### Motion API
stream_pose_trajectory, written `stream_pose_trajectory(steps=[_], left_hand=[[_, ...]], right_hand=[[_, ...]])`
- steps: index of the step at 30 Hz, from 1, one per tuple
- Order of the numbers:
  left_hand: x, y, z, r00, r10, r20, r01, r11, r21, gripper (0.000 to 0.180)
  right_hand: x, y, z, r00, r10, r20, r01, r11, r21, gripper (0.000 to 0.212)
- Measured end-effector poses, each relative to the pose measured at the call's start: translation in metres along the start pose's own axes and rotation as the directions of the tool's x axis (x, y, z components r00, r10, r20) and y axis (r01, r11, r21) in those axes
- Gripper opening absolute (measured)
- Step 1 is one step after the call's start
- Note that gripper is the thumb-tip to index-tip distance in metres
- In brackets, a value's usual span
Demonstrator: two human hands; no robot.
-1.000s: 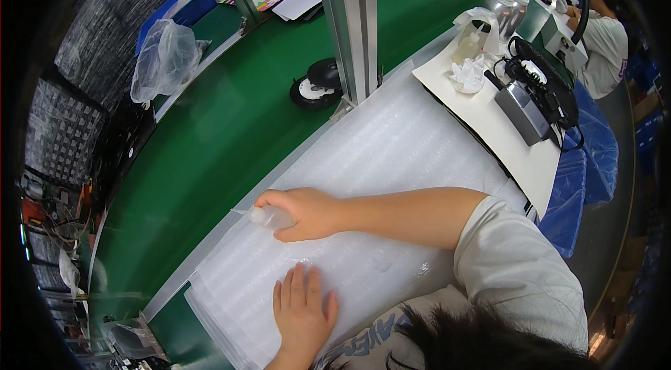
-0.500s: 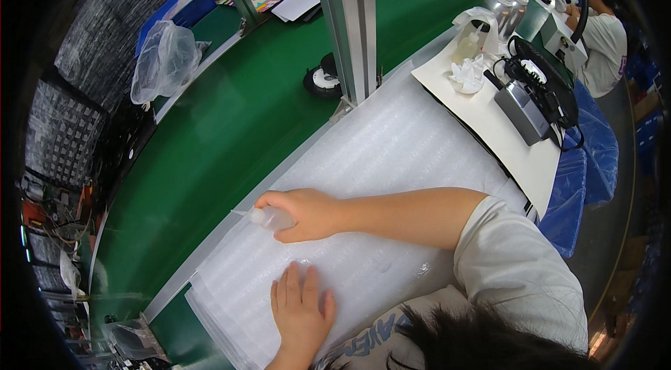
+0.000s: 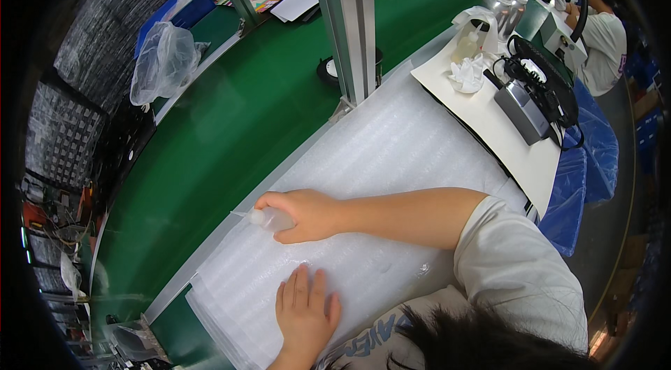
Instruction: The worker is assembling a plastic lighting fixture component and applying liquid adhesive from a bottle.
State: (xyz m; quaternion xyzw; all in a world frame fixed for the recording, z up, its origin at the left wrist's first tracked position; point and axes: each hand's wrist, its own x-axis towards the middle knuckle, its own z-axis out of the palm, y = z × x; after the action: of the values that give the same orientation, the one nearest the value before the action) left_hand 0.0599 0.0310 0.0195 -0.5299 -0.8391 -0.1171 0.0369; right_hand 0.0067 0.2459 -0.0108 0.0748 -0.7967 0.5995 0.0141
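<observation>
Resting on the white foam sheet (image 3: 391,153), the left hand (image 3: 305,314) is showing nothing held, fingers slightly spread. Beyond, the right hand (image 3: 309,216) is gripping a translucent bottle (image 3: 272,219) over the sheet, its nozzle (image 3: 241,213) pointing toward the green belt (image 3: 237,118). Taking it up is evidently done; what work is remaining isn't showing. Farther off, a black round device (image 3: 326,71) is sitting partly behind a metal post (image 3: 349,27).
</observation>
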Motion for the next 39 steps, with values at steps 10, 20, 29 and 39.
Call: stream_pose_trajectory(steps=[10,20,29,39], left_hand=[[0.0014,-0.0017,-0.001,0.999,-0.034,-0.015,0.034,0.999,0.022,0.046],[0.0002,-0.0036,0.0034,0.999,-0.012,-0.037,0.012,1.0,-0.01,0.046],[0.0017,0.0013,0.0015,0.999,0.049,-0.017,-0.05,0.998,-0.036,0.044],[0.0045,-0.0037,0.0008,1.0,-0.013,-0.004,0.013,0.998,-0.068,0.044]], right_hand=[[0.0007,0.0008,0.0004,1.0,-0.005,-0.001,0.005,1.0,-0.001,0.055],[0.0002,-0.0058,-0.002,0.999,0.037,0.02,-0.037,0.999,0.001,0.055],[0.0018,-0.0015,0.0007,1.0,-0.024,-0.012,0.024,1.0,-0.014,0.055],[-0.0008,-0.0064,-0.003,0.999,0.029,0.017,-0.029,1.0,-0.003,0.056]])
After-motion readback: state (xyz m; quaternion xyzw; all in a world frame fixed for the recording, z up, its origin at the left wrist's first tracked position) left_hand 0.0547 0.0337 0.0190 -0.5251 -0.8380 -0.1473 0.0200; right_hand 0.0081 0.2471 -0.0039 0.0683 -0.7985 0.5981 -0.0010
